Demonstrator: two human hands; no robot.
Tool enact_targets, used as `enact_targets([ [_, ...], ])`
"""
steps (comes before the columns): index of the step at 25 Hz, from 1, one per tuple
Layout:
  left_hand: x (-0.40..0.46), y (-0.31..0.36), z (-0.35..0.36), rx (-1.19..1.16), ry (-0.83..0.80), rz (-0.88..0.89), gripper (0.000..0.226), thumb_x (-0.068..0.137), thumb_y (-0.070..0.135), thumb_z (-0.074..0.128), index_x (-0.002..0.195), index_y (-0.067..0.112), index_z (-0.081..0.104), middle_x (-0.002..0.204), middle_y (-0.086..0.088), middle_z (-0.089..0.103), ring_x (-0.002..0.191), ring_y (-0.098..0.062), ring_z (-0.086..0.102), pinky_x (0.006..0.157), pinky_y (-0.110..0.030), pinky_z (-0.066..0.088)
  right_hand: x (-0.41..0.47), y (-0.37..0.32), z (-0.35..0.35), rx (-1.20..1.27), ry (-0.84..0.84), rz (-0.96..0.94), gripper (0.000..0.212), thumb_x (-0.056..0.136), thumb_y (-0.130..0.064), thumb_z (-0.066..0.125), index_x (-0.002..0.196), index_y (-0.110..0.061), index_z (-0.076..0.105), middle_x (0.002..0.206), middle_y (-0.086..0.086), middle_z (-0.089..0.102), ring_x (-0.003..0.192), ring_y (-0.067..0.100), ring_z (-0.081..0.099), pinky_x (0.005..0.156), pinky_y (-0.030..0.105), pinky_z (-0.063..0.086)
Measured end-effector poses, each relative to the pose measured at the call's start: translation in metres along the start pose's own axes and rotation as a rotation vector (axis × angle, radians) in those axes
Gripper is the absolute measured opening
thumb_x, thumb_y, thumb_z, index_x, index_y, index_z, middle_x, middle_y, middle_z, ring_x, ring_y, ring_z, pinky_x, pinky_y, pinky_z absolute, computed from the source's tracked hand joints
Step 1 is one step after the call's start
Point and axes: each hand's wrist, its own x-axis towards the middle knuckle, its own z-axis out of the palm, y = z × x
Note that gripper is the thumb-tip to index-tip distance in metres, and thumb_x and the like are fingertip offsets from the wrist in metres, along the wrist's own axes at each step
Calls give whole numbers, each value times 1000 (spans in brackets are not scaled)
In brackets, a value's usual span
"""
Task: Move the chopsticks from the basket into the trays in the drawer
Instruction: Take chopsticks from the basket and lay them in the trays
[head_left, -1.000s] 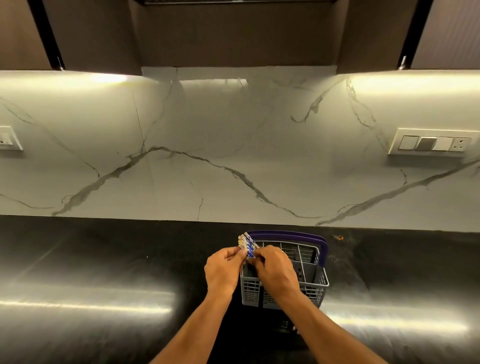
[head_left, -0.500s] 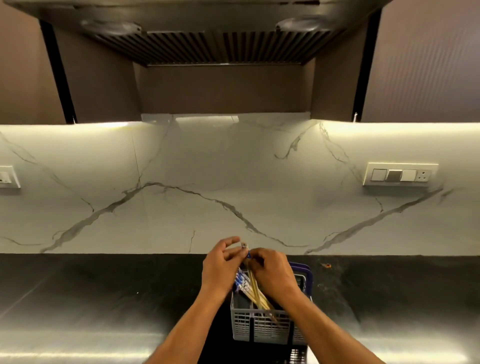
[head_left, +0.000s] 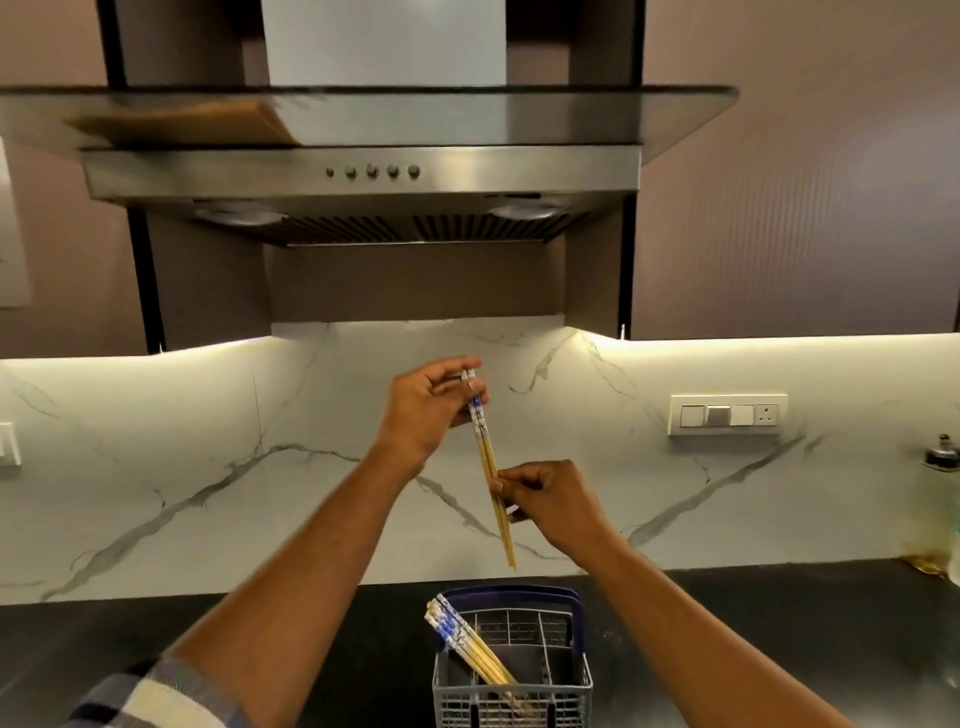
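Two chopsticks (head_left: 487, 457) are held together in the air in front of the marble wall (head_left: 208, 441), well above the basket (head_left: 511, 675). Their blue-and-white patterned tops are pinched between the thumb and curled fingers of the left hand (head_left: 426, 410), while the bare wooden shafts are pinched lower down between the thumb and fingertips of the right hand (head_left: 550, 501). The pair is tilted slightly, with the thin tips pointed down toward the basket and hanging clear of it. Several more chopsticks (head_left: 467, 644) are left in the grey plastic basket, leaned to its left side with their patterned ends raised above the rim. The basket is set on the dark counter (head_left: 156, 639), and its dark blue handle (head_left: 519, 595) is raised at the back. A steel hood (head_left: 363, 176) is mounted above, and a switch plate (head_left: 727, 414) is fixed to the wall on the right. No drawer or tray can be seen.
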Motion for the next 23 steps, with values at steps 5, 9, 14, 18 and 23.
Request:
enact_targets([
  [5,-14,25,8,-37,-57,-4,25,91,4,64,114,14,69,98,-12,76,90,-24,76,80,-35,62,-25,8,-15,6,-76,31,6,89,-19,72,88,-22,77,82,0,78,78,15,74,81,32,62],
  [9,-34,3,19,-106,-80,-92,22,91,5,65,109,16,70,93,-9,77,90,-25,76,79,-33,62,-51,25,-20,-77,-112,100,8,93,-18,68,90,-18,75,84,5,76,81,21,74,82,37,62],
  [14,-85,-57,37,-197,-108,-299,20,90,2,65,105,16,71,86,-5,78,87,-24,76,77,-32,62,-125,72,-19,-135,-103,193,8,91,-16,69,88,-13,77,75,2,74,66,13,69,76,33,61],
  [18,-167,-116,55,-280,-120,-494,20,91,-1,62,104,14,69,91,-9,75,83,-20,75,78,-33,62,-212,134,-6,-125,-152,359,17,90,-16,71,75,-21,76,67,1,73,63,10,67,70,35,61],
  [23,-287,-203,80,-294,-159,-800,23,91,0,62,108,14,67,93,-11,71,83,-21,71,81,-36,61,-339,194,16,-172,-258,635,13,92,-18,67,84,-15,76,76,8,75,66,14,69,72,38,60],
])
